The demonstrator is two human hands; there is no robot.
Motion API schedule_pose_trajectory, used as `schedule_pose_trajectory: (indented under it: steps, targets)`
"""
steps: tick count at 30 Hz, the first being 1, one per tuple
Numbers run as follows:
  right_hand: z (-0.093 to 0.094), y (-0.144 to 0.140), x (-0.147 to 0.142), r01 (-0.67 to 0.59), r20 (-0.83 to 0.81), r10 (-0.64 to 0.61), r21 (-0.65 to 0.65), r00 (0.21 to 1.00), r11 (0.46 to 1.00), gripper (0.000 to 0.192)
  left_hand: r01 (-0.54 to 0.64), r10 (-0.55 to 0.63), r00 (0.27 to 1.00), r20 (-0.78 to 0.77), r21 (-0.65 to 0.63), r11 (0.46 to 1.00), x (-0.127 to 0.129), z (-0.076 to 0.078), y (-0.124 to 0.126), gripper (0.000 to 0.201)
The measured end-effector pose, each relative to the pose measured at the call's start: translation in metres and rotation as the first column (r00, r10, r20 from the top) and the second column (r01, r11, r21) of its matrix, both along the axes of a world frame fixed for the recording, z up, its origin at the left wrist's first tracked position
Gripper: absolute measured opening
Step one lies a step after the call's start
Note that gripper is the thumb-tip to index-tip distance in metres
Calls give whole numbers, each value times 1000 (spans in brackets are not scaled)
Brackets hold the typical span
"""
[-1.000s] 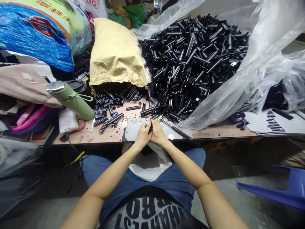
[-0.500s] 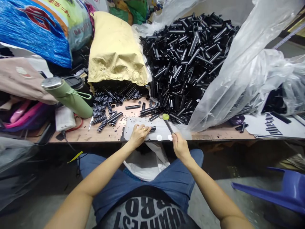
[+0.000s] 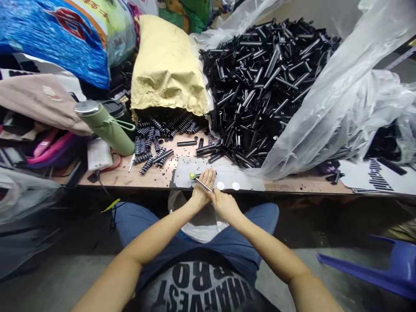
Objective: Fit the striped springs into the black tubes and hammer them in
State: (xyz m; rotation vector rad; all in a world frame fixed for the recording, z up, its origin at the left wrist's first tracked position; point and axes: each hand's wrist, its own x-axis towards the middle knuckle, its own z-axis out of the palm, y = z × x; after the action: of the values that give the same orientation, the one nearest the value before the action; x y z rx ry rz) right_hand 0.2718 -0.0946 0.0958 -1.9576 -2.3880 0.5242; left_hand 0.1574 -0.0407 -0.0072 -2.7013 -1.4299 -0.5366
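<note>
While both hands meet at the near edge of the wooden worktop point(image 3: 292, 184), the left hand point(image 3: 202, 190) lies over the pale grey flat plastic sheet point(image 3: 208, 171) with its fingers curled down; whether they pinch a small part underneath cannot be told, since the fingers hide it. The right hand point(image 3: 224, 206) is closed around the lower end of a thin silvery metal rod with a yellow-green round tip point(image 3: 199, 180). The rod runs up and to the left, across the left hand, and its tip sits just past the left-hand knuckles, over the sheet. Two small white round discs point(image 3: 228, 186) lie on the sheet just to the right of the hands. Behind the sheet, a large heap of black plastic tubes point(image 3: 260, 86) spills out of a clear plastic bag point(image 3: 341, 95) onto the worktop, the nearest tubes touching the sheet's far edge. To the left of the heap stands a tan paper sack point(image 3: 167, 69), with black-and-white ribbed short pieces point(image 3: 152, 138) scattered at its mouth. A light green metal bottle with a silver cap point(image 3: 105, 125) lies tilted further left, beside a white charger block point(image 3: 99, 154). At the far right, low down, is a blue plastic chair point(image 3: 373, 268).
</note>
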Motion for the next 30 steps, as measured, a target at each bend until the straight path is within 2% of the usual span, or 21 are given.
schedule_pose_trajectory:
  steps: [3,6,8,10,13,16,18,20,23,25,27,28,30]
  targets:
    - [-1,6,10,10,33,-9,-17,999,1000,36,-16,17,1000,22,-57,998,-3,9,10,53]
    - [3,19,37,107,50,-110,51,993,993,41,-87,90,996,10,-184,979,-6,30,2,43]
    - [-1,28,60,146,122,-154,73,981,987,40,-52,55,998,6,-259,964,-8,46,-8,33]
    - [-12,38,81,166,206,-183,95,961,982,38,14,-6,1000,30,-290,957,-5,60,-8,23]
    - [-32,50,100,178,242,-222,191,945,965,40,-59,71,996,48,-224,973,10,71,28,26]
    - [-45,59,104,123,122,-165,293,979,948,39,-85,76,996,-43,-246,965,27,71,83,25]
    - [-49,65,102,95,9,-104,334,995,938,35,-84,72,996,-53,-276,958,29,68,108,23]
    - [-51,71,97,97,-112,-60,362,992,927,32,-108,112,994,-2,-289,951,20,65,115,24]
    - [-49,83,82,102,-260,11,417,966,903,36,-142,199,972,128,-360,922,-7,62,99,22]
    - [-45,91,67,53,-291,92,454,952,890,63,-70,264,911,317,-513,856,-24,62,82,19]
    - [-38,99,49,-46,-288,197,458,937,888,93,90,365,770,523,-656,750,-34,62,67,19]
    - [-36,102,41,-95,-287,242,445,927,891,101,163,407,701,585,-688,707,-37,62,61,19]
    - [-32,105,27,-145,-295,283,414,913,899,103,247,460,606,649,-703,667,-37,61,52,19]
